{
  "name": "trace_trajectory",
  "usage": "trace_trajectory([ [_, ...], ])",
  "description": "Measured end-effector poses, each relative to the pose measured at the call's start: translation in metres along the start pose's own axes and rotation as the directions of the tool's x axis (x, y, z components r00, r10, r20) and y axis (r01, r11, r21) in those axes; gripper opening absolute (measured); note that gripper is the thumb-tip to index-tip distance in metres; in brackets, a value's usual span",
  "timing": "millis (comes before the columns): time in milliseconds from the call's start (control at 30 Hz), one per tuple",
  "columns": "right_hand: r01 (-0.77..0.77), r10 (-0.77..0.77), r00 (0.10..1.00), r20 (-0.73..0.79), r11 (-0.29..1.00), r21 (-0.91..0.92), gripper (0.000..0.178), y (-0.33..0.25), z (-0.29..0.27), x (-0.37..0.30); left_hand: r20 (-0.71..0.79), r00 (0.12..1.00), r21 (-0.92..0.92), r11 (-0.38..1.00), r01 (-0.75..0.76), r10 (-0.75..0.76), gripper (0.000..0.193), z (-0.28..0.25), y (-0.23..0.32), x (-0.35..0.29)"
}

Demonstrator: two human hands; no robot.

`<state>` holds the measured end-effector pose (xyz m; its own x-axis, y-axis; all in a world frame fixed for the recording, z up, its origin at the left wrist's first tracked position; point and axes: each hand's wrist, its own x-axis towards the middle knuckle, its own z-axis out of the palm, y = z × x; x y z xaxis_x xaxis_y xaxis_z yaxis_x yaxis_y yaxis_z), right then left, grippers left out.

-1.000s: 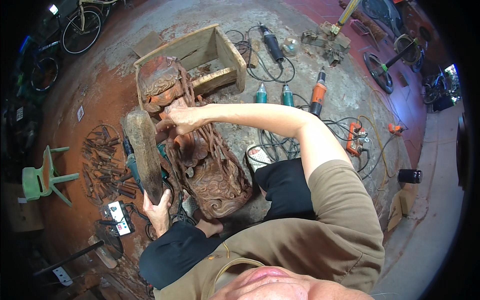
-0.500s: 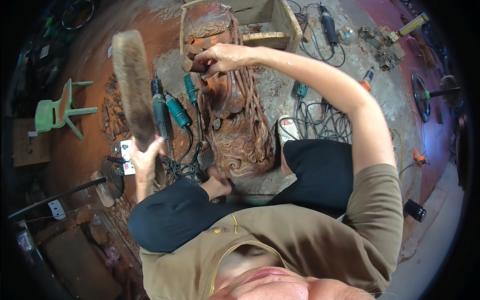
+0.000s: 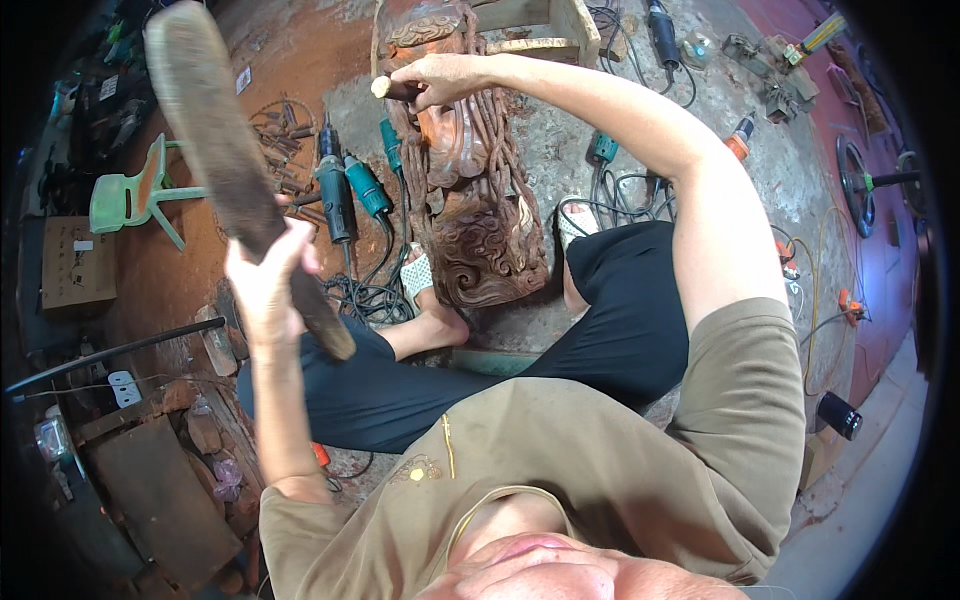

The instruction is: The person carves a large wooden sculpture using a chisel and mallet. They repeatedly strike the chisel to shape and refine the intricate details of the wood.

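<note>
A long, flat wooden mallet (image 3: 215, 120) is raised at the left, its narrow grip wrapped by my left hand (image 3: 265, 285). Between my feet lies a reddish-brown wood carving (image 3: 490, 250), covered with swirls, folds and rope-like strands. My right hand (image 3: 445, 78) is closed over its far part, holding a wood chisel (image 3: 400, 90) by a round dark handle. The handle's pale butt end points left toward the mallet side. Fingers and carving hide the chisel's blade. Mallet and chisel are apart.
Power grinders (image 3: 332, 190) with tangled cords lie left of the carving. Beyond them are several carving tools (image 3: 285, 145) and a green chair (image 3: 145, 195). A wooden crate (image 3: 575, 35) stands behind the carving. More cords (image 3: 635, 200) lie by my right foot.
My left hand has lifted the mallet up and to the left, away from the carving. My right hand keeps the chisel at the carving, its butt end now plainer. The whole view has shifted slightly.
</note>
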<state>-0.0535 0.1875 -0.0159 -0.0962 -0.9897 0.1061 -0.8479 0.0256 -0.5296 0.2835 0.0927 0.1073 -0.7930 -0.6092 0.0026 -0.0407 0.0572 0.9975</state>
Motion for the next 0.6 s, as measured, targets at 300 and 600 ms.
trace_trajectory([
  [300, 0.113, -0.112, 0.992, -0.057, 0.993, 0.013, 0.037, -0.002, 0.004, -0.014, -0.136, 0.988, -0.224, 0.974, 0.044, -0.076, 0.031, 0.088, -0.113, -0.036],
  [600, 0.100, -0.092, 0.993, -0.079, 0.989, 0.108, 0.046, -0.002, 0.005, -0.014, -0.108, 0.990, -0.133, 0.988, 0.075, -0.090, 0.032, 0.100, -0.137, -0.029],
])
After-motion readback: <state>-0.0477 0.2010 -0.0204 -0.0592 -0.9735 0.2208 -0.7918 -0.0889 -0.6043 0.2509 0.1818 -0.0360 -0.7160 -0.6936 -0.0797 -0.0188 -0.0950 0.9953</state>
